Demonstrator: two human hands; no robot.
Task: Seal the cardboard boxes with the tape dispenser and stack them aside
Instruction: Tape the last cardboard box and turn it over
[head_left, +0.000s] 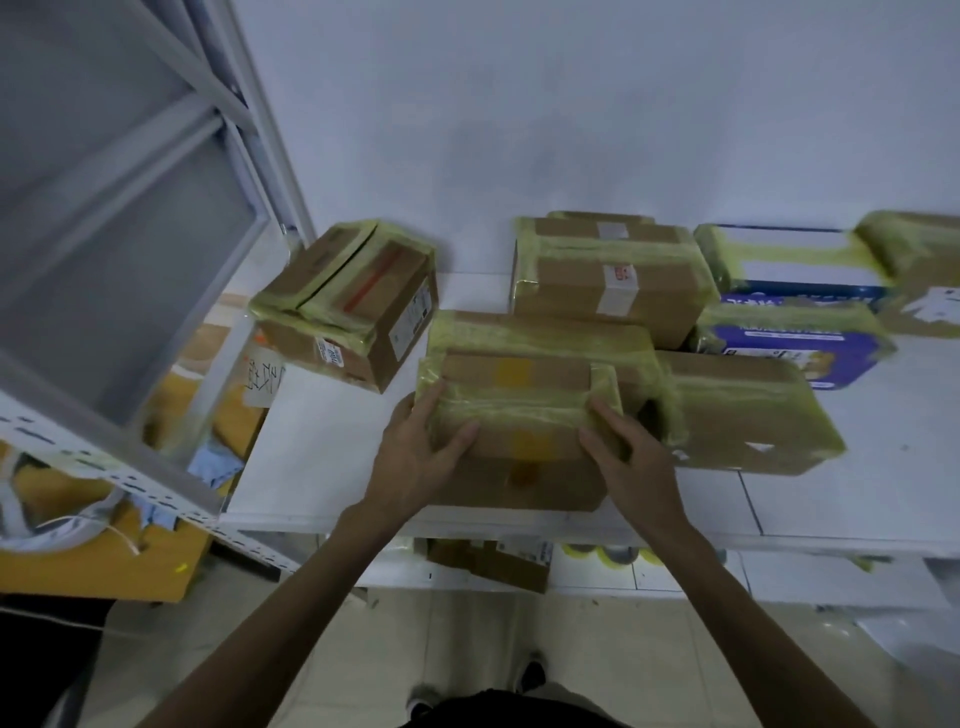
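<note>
Holding a taped cardboard box (519, 410) by its two ends, we are resting it on the white bench (322, 447). Our left hand (415, 457) is gripping the left end of this box, with fingers curled over the top edge and the thumb lying on the front face. Our right hand (636, 462) is gripping the right end the same way. Yellow-green tape is running across the top of the box. A tilted box (348, 301) is sitting to the left of our box and farther back, apart from it. A wide box (540, 332) is lying right behind our box. A big flat box (748, 415) is lying just to its right. A tall box (608, 280) and a blue box (795, 348) are sitting farther back on the right. Tape rolls (608, 553) are showing below our box, under the bench. A grey metal rack (130, 249) is standing far to its left.
</note>
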